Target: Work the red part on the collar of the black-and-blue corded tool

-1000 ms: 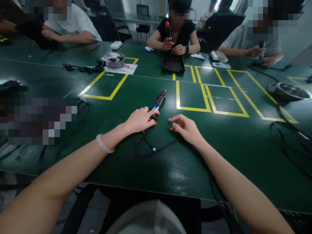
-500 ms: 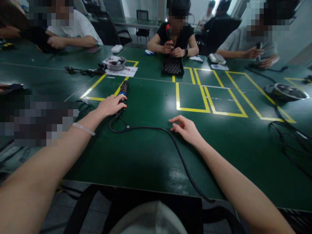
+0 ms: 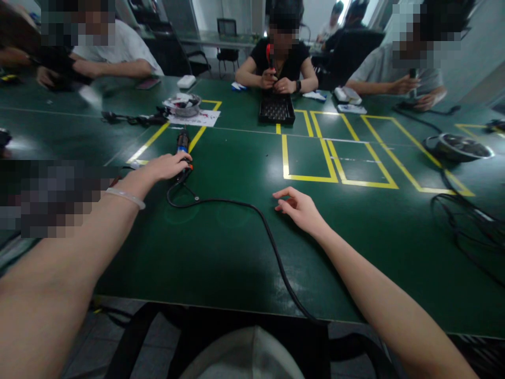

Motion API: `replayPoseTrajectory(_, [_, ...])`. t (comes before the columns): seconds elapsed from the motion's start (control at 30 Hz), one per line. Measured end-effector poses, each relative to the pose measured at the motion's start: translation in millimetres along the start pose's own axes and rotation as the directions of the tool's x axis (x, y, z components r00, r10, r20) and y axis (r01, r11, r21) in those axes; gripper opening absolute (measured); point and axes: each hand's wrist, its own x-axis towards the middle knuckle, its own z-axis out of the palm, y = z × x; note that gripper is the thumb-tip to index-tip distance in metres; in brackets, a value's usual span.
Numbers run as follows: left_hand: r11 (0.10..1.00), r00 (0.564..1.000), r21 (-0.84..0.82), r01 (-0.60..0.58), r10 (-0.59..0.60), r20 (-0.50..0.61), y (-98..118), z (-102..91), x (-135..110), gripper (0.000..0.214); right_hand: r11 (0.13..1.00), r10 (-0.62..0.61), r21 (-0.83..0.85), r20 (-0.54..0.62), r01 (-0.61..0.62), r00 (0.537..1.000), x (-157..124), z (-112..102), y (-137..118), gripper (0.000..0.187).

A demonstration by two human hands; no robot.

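My left hand (image 3: 165,166) is closed around a black corded electric screwdriver (image 3: 182,141) with a blue ring and a red-orange part near its grip. The tool lies on the green table (image 3: 232,252), its tip pointing away from me; my fingers cover part of its body. From its near end a black cord (image 3: 272,242) loops and runs across the table to the front edge. Right of the cord, my right hand (image 3: 299,208) rests on the tabletop, empty, with thumb and fingers apart and lightly curled.
Yellow tape (image 3: 311,179) marks rectangles on the table. Farther off are a clear bowl of parts (image 3: 185,104) on white paper (image 3: 210,119) and a black tray (image 3: 276,111) before a co-worker. At right sit a metal bowl (image 3: 460,147) and tangled cables (image 3: 460,218). Several people sit opposite.
My left hand and the screwdriver have shifted left, and the cord has been drawn left with them. My right hand has stayed in place. The whole view has shifted slightly.
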Motion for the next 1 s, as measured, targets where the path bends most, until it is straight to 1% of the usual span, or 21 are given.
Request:
replayPoseTrajectory(0.1, [0.997, 0.999, 0.071, 0.011, -0.013, 0.037, 11.0, -0.8, -6.1, 0.059, 0.999, -0.034, -0.011, -0.023, 0.034, 0.999, 1.6, 0.2, 1.7, 0.017])
replayPoseTrajectory(0.2, [0.998, 0.998, 0.061, -0.028, 0.025, 0.05, 33.1, -1.5, -22.3, 0.057, 0.995, -0.089, -0.061, -0.066, 0.085, 0.994, 3.1, -0.1, 1.9, 0.015])
replayPoseTrajectory(0.27, [0.997, 0.998, 0.064, -0.053, 0.05, 0.049, 52.4, -1.0, -36.6, 0.056, 0.988, -0.124, -0.106, -0.097, 0.114, 0.987, 3.7, -0.7, 0.9, 0.014])
replayPoseTrajectory(0.33, [0.994, 0.998, 0.092, -0.054, 0.05, 0.049, 74.0, 0.4, -51.6, 0.057, 0.98, -0.164, -0.138, -0.12, 0.147, 0.979, 4.1, -1.6, -0.3, 0.013])
replayPoseTrajectory(0.43, [0.992, 0.997, 0.115, -0.051, 0.043, 0.064, 107.6, 3.8, -71.6, 0.059, 0.964, -0.23, -0.165, -0.124, 0.209, 0.965, 4.1, -2.8, -1.5, 0.014])
replayPoseTrajectory(0.5, [0.992, 0.996, 0.109, -0.071, 0.064, 0.067, 129.2, 6.8, -81.9, 0.057, 0.956, -0.253, -0.184, -0.114, 0.23, 0.961, 3.8, -3.3, -2.1, 0.014])
replayPoseTrajectory(0.67, [0.986, 0.988, 0.076, -0.146, 0.141, 0.064, 176.1, 16.2, -99.1, 0.054, 0.951, -0.244, -0.22, -0.092, 0.219, 0.965, 3.0, -5.2, -4.5, 0.014])
replayPoseTrajectory(0.77, [0.983, 0.985, 0.071, -0.169, 0.165, 0.057, 200.8, 22.6, -105.6, 0.053, 0.939, -0.246, -0.259, -0.047, 0.226, 0.968, 3.5, -8.7, -4.2, 0.015])
replayPoseTrajectory(0.83, [0.981, 0.982, 0.059, -0.187, 0.185, 0.048, 216.7, 26.3, -108.9, 0.051, 0.929, -0.226, -0.303, -0.002, 0.215, 0.974, 4.2, -11.6, -2.0, 0.02])
replayPoseTrajectory(0.93, [0.975, 0.975, 0.034, -0.221, 0.22, 0.024, 239.0, 30.9, -111.9, 0.051, 0.911, -0.158, -0.375, 0.07, 0.172, 0.985, 5.5, -15.4, 3.4, 0.033])
replayPoseTrajectory(1.0, [0.972, 0.972, 0.026, -0.234, 0.234, 0.007, 251.2, 33.4, -112.8, 0.052, 0.897, -0.127, -0.412, 0.109, 0.161, 0.986, 6.1, -16.9, 6.8, 0.036])
